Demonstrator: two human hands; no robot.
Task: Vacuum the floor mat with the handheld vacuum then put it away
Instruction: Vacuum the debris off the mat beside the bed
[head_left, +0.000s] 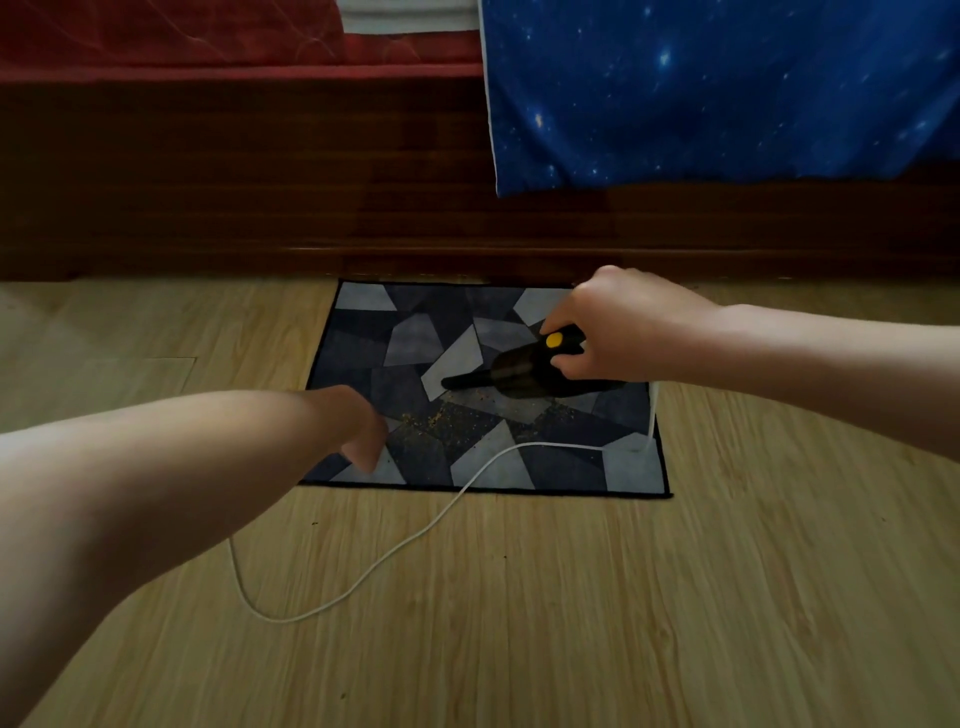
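A rectangular floor mat with a grey and dark blue geometric pattern (415, 338) is laid flat on a light wood-grain floor (571, 597), its far edge close to a dark brown wooden bed base (260, 182). A black handheld vacuum with a yellow button (519, 374) is held low over the right half of the mat, its narrow nozzle pointed left and its handle clasped by the curled fingers of the right hand (597, 332). Yellowish crumbs (441, 415) are scattered on the mat just nearer than the nozzle. The left hand (358, 426) is set on the near left part of the mat; whether its fingers are bent or straight cannot be told. A thin white cord (467, 483) is trailed from the mat's right edge across its near part and looped over the floor. A blue star-printed cloth (727, 93) is hung over the bed base at the right, and a red mattress (208, 41) is seen above it at the left.
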